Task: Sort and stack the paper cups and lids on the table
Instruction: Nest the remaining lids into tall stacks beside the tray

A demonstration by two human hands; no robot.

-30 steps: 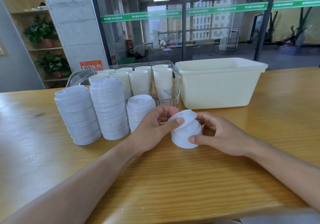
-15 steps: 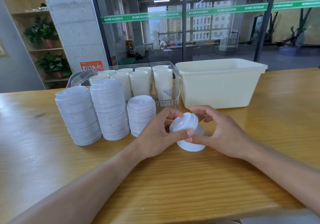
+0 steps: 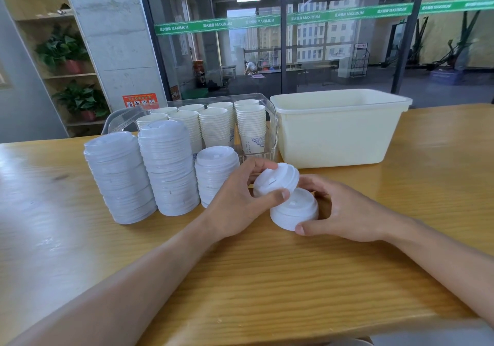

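from my remote view most sorting looks done: cups (image 3: 230, 126) stacked in the clear tray (image 3: 274, 129), three lid stacks (image 3: 168, 169) on the counter (image 3: 267, 278), left hand (image 3: 240, 201) pinching one lid (image 3: 276, 178), right hand (image 3: 344, 212) gripping the last small lid pile (image 3: 294, 209).

Three lid stacks (image 3: 165, 169) stand in a row toward the table's (image 3: 267, 278) far left, with a clear tray (image 3: 272, 121) of cup stacks (image 3: 227, 123) directly behind them. A tub (image 3: 339, 131) sits just right of the tray along the far edge. Nearer the middle, two lids (image 3: 286, 196) lie between the hands, before the tray and tub.
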